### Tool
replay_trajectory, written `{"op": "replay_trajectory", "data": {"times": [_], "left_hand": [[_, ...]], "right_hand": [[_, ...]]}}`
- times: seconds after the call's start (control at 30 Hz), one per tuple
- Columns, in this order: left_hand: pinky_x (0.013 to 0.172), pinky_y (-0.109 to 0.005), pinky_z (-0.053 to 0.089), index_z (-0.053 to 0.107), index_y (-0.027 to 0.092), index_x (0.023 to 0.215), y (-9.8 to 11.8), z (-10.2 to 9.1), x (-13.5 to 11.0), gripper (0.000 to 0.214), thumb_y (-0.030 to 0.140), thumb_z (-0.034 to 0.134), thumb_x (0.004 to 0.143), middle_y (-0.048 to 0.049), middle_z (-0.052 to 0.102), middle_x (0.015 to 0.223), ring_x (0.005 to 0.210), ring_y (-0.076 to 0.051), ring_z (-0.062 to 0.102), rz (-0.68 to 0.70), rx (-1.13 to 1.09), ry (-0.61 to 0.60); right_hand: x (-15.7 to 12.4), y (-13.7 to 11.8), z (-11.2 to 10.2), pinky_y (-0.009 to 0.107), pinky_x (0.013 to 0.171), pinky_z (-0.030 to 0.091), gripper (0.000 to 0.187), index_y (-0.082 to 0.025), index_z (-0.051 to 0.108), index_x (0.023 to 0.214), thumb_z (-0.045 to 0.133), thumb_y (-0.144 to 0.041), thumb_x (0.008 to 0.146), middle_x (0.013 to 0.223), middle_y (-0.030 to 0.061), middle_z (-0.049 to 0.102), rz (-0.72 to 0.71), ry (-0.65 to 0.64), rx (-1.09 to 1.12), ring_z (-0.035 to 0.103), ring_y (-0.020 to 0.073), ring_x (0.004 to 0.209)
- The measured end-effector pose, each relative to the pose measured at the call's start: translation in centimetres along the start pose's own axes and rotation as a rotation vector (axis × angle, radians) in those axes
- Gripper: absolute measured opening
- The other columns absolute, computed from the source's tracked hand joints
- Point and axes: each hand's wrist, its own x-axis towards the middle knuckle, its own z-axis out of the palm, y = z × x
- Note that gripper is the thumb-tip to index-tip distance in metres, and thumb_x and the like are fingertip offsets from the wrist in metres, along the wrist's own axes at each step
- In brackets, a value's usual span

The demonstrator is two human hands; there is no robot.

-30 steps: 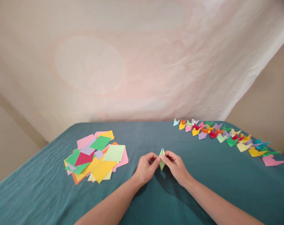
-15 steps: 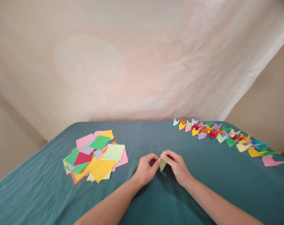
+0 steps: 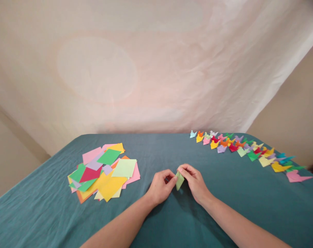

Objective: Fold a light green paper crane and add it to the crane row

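A small light-green piece of folded origami paper is held up between my two hands, over the middle of the table. My left hand pinches its left edge between thumb and forefinger. At its upper right corner, the thumb and forefinger of my right hand are closed on it. The fingertips cover part of the paper, so its finer folds cannot be made out.
Loose square papers in many colours lie in an overlapping pile on the left. Several folded paper birds stand in slanting rows on the right. A dark teal cloth covers the table, and a pale sheet hangs behind.
My right thumb and forefinger have shifted slightly up along the paper, showing more of its face. My left hand keeps its pinch. The whole view has drifted slightly.
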Motion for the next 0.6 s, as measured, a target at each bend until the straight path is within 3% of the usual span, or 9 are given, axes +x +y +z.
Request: {"op": "replay_trajectory", "data": {"times": [0.2, 0.37, 0.6], "left_hand": [[0.058, -0.022, 0.042, 0.059, 0.015, 0.074, -0.73, -0.13, 0.25, 0.024, 0.036, 0.052, 0.083, -0.0008, 0.059, 0.065, 0.06, -0.012, 0.054, -0.037, -0.112, 0.017], [0.055, -0.022, 0.045, 0.056, 0.014, 0.075, -0.98, -0.1, 0.46, 0.03, 0.043, 0.053, 0.082, -0.0007, 0.058, 0.064, 0.059, -0.012, 0.055, -0.1, -0.26, 0.095], [0.054, -0.021, 0.045, 0.056, 0.013, 0.076, -1.01, 0.04, 0.53, 0.031, 0.044, 0.054, 0.081, -0.001, 0.058, 0.065, 0.059, -0.012, 0.055, -0.119, -0.294, 0.097]], "right_hand": [[0.14, -0.09, 0.09, 0.024, 0.059, 0.039, 0.038, -0.017, 0.057, 0.074, 0.044, -0.051, 0.086, 0.067, 0.0003, 0.052, 0.023, -0.022, -0.023, 0.046, 0.014, 0.063], [0.05, -0.06, 0.12, 0.023, 0.057, 0.037, 0.035, -0.018, 0.055, 0.072, 0.05, -0.051, 0.083, 0.065, -0.0014, 0.051, -0.003, -0.131, -0.084, 0.046, 0.0126, 0.06], [0.02, 0.63, 0.07, 0.024, 0.054, 0.036, 0.037, -0.018, 0.054, 0.071, 0.051, -0.054, 0.08, 0.063, -0.0015, 0.053, -0.018, -0.08, -0.18, 0.045, 0.0125, 0.056]]}}
